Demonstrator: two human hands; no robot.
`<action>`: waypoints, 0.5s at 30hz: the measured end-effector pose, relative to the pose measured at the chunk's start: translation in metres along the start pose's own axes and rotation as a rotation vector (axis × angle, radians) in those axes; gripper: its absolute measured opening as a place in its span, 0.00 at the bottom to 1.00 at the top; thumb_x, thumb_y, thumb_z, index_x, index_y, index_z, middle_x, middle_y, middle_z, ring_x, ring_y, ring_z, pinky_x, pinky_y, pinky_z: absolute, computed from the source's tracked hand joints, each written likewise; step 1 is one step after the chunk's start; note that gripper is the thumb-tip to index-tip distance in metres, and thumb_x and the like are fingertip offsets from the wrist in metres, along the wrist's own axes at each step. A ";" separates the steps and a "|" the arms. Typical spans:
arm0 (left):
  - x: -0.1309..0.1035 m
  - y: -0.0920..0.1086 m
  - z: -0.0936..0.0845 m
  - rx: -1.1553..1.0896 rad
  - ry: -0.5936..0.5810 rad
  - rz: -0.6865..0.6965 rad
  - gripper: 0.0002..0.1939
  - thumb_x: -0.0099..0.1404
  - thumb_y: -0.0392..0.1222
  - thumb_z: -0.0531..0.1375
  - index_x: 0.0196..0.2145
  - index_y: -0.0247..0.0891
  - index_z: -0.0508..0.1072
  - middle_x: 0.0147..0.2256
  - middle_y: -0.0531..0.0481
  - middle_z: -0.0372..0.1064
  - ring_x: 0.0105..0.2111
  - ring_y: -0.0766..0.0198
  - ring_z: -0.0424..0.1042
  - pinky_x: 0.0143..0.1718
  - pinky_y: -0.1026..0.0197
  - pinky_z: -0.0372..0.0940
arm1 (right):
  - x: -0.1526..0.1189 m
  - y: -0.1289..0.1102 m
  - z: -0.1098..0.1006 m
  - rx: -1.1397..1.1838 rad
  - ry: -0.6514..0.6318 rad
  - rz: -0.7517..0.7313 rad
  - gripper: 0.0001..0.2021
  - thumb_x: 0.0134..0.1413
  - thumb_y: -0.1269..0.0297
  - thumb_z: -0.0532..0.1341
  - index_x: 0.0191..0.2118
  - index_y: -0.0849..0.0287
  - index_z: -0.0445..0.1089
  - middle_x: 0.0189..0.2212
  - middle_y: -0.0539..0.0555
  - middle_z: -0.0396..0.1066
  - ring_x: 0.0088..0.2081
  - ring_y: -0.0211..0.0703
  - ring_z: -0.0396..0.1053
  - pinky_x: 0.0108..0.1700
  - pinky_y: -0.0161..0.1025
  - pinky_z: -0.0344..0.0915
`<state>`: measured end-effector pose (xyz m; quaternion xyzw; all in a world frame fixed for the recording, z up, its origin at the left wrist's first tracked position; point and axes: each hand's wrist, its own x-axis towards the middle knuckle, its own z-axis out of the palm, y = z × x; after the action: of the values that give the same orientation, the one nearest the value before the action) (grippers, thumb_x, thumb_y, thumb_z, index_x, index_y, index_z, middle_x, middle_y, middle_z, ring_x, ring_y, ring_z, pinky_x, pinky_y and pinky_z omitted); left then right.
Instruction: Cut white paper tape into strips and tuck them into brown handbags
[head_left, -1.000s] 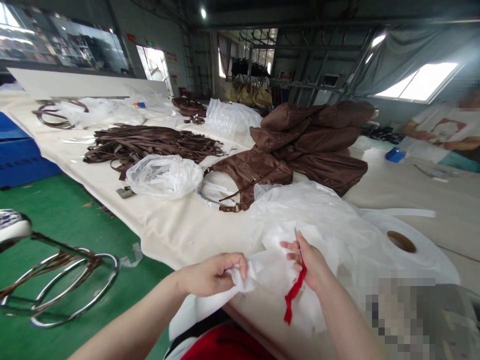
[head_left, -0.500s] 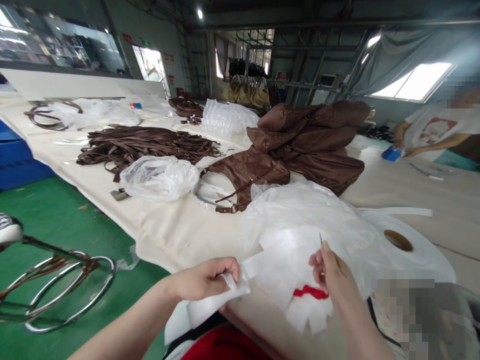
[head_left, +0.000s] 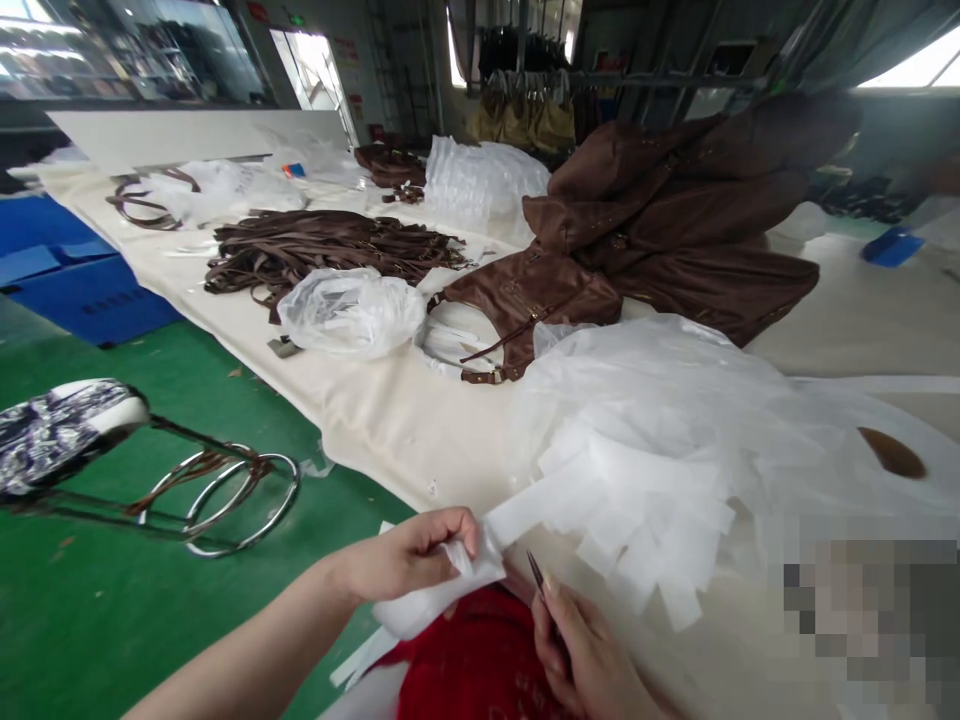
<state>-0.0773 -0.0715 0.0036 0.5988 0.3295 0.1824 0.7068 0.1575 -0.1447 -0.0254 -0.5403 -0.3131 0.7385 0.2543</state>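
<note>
My left hand (head_left: 427,548) is closed on a folded strip of white sheet (head_left: 409,612) at the lower middle, near the table's edge. To its right, my right hand (head_left: 574,640) grips a small dark pointed tool (head_left: 535,572), tip up and close to the strip. Beyond both hands lies a loose pile of cut white strips (head_left: 637,500), some hanging toward me. A brown bag (head_left: 525,290) with a curved strap rests on the table further off.
Stacked brown bags (head_left: 675,220), a heap of brown straps (head_left: 322,245), clear plastic (head_left: 349,312) and a white roll (head_left: 930,460) lie on the table (head_left: 390,430). At left stand a stool (head_left: 67,425) and a blue box (head_left: 112,300).
My right hand has come down and left with the pointed tool, closer to my left hand. The red piece beside it is gone from view. The view has tilted down and turned left.
</note>
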 end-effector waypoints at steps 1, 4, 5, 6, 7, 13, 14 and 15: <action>-0.001 -0.003 0.000 -0.013 -0.002 0.008 0.17 0.64 0.54 0.61 0.37 0.37 0.65 0.33 0.51 0.61 0.33 0.66 0.59 0.35 0.65 0.57 | 0.001 -0.001 0.002 -0.008 -0.014 0.007 0.31 0.48 0.29 0.53 0.23 0.56 0.55 0.12 0.40 0.49 0.12 0.26 0.43 0.15 0.29 0.35; -0.003 -0.010 0.000 -0.068 -0.012 0.019 0.17 0.64 0.54 0.61 0.38 0.37 0.65 0.33 0.51 0.61 0.32 0.66 0.60 0.33 0.65 0.56 | 0.002 -0.004 0.007 -0.009 -0.059 0.023 0.30 0.49 0.29 0.53 0.24 0.56 0.56 0.12 0.40 0.49 0.12 0.26 0.42 0.15 0.29 0.35; -0.003 -0.012 0.000 -0.084 -0.014 0.015 0.17 0.64 0.54 0.61 0.39 0.37 0.64 0.33 0.51 0.62 0.31 0.67 0.60 0.33 0.66 0.56 | 0.003 -0.004 0.008 -0.006 -0.066 0.027 0.30 0.49 0.29 0.53 0.24 0.56 0.56 0.12 0.40 0.49 0.12 0.26 0.42 0.15 0.29 0.35; -0.003 -0.014 0.000 -0.095 -0.013 0.013 0.17 0.63 0.54 0.61 0.39 0.38 0.64 0.33 0.51 0.62 0.31 0.67 0.61 0.32 0.66 0.56 | 0.004 -0.004 0.010 -0.004 -0.071 0.030 0.30 0.48 0.29 0.53 0.24 0.56 0.56 0.12 0.40 0.49 0.12 0.26 0.42 0.15 0.29 0.35; -0.003 -0.014 0.000 -0.098 -0.011 0.014 0.17 0.63 0.53 0.61 0.39 0.38 0.64 0.33 0.51 0.62 0.31 0.66 0.61 0.32 0.66 0.56 | 0.005 -0.004 0.011 -0.005 -0.073 0.031 0.31 0.48 0.29 0.53 0.24 0.56 0.56 0.12 0.40 0.49 0.12 0.26 0.42 0.14 0.29 0.36; -0.002 -0.013 -0.003 -0.090 -0.011 0.030 0.16 0.63 0.52 0.62 0.38 0.38 0.65 0.33 0.51 0.62 0.32 0.67 0.62 0.32 0.66 0.56 | 0.007 -0.003 0.014 -0.035 -0.078 0.016 0.31 0.48 0.28 0.52 0.23 0.56 0.56 0.12 0.41 0.49 0.12 0.26 0.42 0.14 0.30 0.36; -0.002 -0.013 -0.003 -0.091 -0.010 0.029 0.16 0.63 0.52 0.63 0.38 0.38 0.65 0.33 0.51 0.62 0.32 0.67 0.62 0.32 0.66 0.56 | 0.006 -0.003 0.015 -0.034 -0.075 0.017 0.31 0.48 0.28 0.52 0.23 0.56 0.56 0.13 0.41 0.49 0.12 0.26 0.42 0.14 0.30 0.36; -0.002 -0.013 -0.004 -0.093 -0.007 0.030 0.16 0.63 0.52 0.62 0.38 0.38 0.65 0.33 0.51 0.62 0.31 0.67 0.62 0.32 0.67 0.56 | 0.006 -0.003 0.015 -0.030 -0.070 0.020 0.31 0.48 0.28 0.52 0.23 0.56 0.56 0.13 0.41 0.49 0.12 0.26 0.42 0.15 0.29 0.36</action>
<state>-0.0826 -0.0727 -0.0086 0.5709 0.3093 0.2058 0.7322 0.1417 -0.1416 -0.0237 -0.5210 -0.3275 0.7547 0.2275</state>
